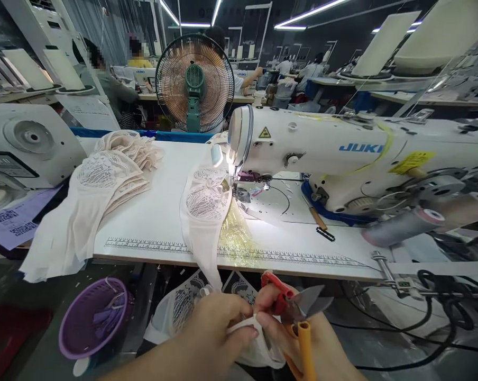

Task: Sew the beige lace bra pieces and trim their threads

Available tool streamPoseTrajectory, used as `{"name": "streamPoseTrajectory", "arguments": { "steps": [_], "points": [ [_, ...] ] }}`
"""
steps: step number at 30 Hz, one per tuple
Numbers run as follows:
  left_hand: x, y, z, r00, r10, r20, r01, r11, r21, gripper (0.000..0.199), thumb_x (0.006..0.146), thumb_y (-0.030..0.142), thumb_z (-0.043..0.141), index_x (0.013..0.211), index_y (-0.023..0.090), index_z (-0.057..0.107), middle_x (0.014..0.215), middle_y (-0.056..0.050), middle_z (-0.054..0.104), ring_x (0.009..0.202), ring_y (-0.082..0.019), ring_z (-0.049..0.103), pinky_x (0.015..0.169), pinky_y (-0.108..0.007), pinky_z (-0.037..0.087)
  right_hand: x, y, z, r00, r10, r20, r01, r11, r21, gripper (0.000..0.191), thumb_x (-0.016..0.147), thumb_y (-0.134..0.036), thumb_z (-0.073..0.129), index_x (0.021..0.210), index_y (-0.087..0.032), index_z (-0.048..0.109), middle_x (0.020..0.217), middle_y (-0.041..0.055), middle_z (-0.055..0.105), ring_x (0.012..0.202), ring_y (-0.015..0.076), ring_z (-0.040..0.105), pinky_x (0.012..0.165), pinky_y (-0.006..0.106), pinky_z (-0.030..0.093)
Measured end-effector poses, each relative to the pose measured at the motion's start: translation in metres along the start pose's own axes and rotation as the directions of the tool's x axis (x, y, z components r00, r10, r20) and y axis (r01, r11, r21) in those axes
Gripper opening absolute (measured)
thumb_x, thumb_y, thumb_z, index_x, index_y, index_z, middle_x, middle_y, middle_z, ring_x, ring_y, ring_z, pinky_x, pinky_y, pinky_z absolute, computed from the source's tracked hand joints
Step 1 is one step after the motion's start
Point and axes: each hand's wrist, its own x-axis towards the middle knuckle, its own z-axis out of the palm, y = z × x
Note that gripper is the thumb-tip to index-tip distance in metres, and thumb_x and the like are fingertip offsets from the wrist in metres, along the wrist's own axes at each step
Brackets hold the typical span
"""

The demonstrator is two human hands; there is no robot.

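Below the table's front edge, my left hand pinches the edge of a cream fabric piece. Right beside it, my right hand is closed on red-handled scissors, whose blades point right, with its fingertips at the same fabric. An orange-handled tool also shows at the right hand. On the table, a cream lace bra piece lies by the needle of the white sewing machine, over a yellowish sheet. More lace hangs below the table edge.
A stack of cream lace pieces lies on the left of the table. A purple basket stands on the floor at lower left. A fan is behind the table. A grey thread cone and black cables are at right.
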Motion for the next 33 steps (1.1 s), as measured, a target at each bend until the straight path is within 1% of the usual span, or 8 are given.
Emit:
{"name": "streamPoseTrajectory", "arguments": {
  "steps": [6,13,18,21,23,26,29,33],
  "points": [
    [0.008,0.005,0.002,0.969,-0.214,0.121,0.243,0.904,-0.351,0.017,0.077,0.027,0.053,0.064,0.016,0.053,0.055,0.005,0.042,0.053,-0.010,0.038,0.052,-0.021,0.031,-0.003,0.007,-0.001,0.993,0.102,0.065,-0.107,0.992,0.067,0.009,0.082,-0.031,0.059,0.077,-0.024,0.055,0.069,-0.0022,0.056,0.060,0.0139,0.052,0.054,0.025,0.044],
    [0.014,0.005,0.001,0.925,-0.326,0.195,0.378,0.849,-0.369,0.018,0.073,0.030,0.056,0.061,0.017,0.050,0.054,0.005,0.040,0.052,-0.010,0.033,0.051,-0.022,0.027,-0.001,0.012,0.002,0.974,0.215,0.068,-0.222,0.968,0.119,0.014,0.077,-0.031,0.063,0.073,-0.022,0.054,0.066,-0.0020,0.054,0.058,0.0137,0.048,0.052,0.026,0.041],
    [0.019,0.002,0.000,0.916,-0.348,0.198,0.399,0.828,-0.393,0.020,0.070,0.033,0.057,0.058,0.017,0.050,0.051,0.005,0.039,0.051,-0.010,0.032,0.050,-0.023,0.026,-0.001,0.017,-0.001,0.962,0.251,0.112,-0.264,0.956,0.128,0.018,0.080,-0.037,0.061,0.078,-0.020,0.054,0.070,-0.0001,0.055,0.060,0.0139,0.049,0.054,0.025,0.042],
    [0.022,0.000,-0.004,0.901,-0.376,0.218,0.434,0.806,-0.402,0.023,0.066,0.035,0.058,0.055,0.017,0.047,0.051,0.005,0.037,0.050,-0.010,0.031,0.049,-0.023,0.026,-0.008,0.025,-0.014,0.963,0.179,0.200,-0.197,0.978,0.071,0.029,0.082,-0.048,0.055,0.093,-0.021,0.054,0.083,0.0046,0.057,0.074,0.0185,0.056,0.065,0.029,0.048],
    [0.024,-0.002,-0.007,0.887,-0.395,0.238,0.460,0.790,-0.405,0.023,0.064,0.035,0.058,0.055,0.017,0.048,0.052,0.004,0.039,0.052,-0.010,0.033,0.050,-0.023,0.026,-0.014,0.030,-0.024,0.933,0.151,0.327,-0.150,0.988,-0.029,0.041,0.083,-0.055,0.050,0.105,-0.020,0.052,0.088,0.0065,0.056,0.078,0.0204,0.056,0.070,0.032,0.049],
    [0.025,-0.004,-0.011,0.867,-0.421,0.268,0.497,0.772,-0.396,0.022,0.062,0.035,0.058,0.057,0.016,0.050,0.055,0.003,0.042,0.053,-0.011,0.037,0.050,-0.023,0.028,-0.020,0.033,-0.033,0.864,0.146,0.481,-0.066,0.982,-0.179,0.055,0.082,-0.069,0.036,0.092,-0.018,0.056,0.075,0.0052,0.055,0.065,0.0191,0.053,0.060,0.030,0.048],
    [0.027,-0.005,-0.012,0.856,-0.437,0.277,0.515,0.769,-0.378,0.021,0.062,0.034,0.057,0.056,0.016,0.049,0.055,0.003,0.042,0.053,-0.011,0.038,0.049,-0.023,0.028,-0.023,0.031,-0.033,0.841,0.195,0.505,-0.062,0.962,-0.267,0.067,0.078,-0.076,0.025,0.081,-0.019,0.058,0.072,0.0078,0.059,0.061,0.0207,0.055,0.058,0.031,0.049],
    [0.029,-0.006,-0.013,0.834,-0.461,0.302,0.549,0.745,-0.378,0.021,0.060,0.034,0.057,0.054,0.017,0.048,0.051,0.004,0.041,0.049,-0.010,0.036,0.046,-0.022,0.025,-0.027,0.032,-0.030,0.837,0.289,0.465,-0.127,0.928,-0.349,0.063,0.073,-0.078,0.035,0.077,-0.021,0.062,0.070,0.0081,0.063,0.060,0.0221,0.058,0.059,0.029,0.050]
  ]
}}
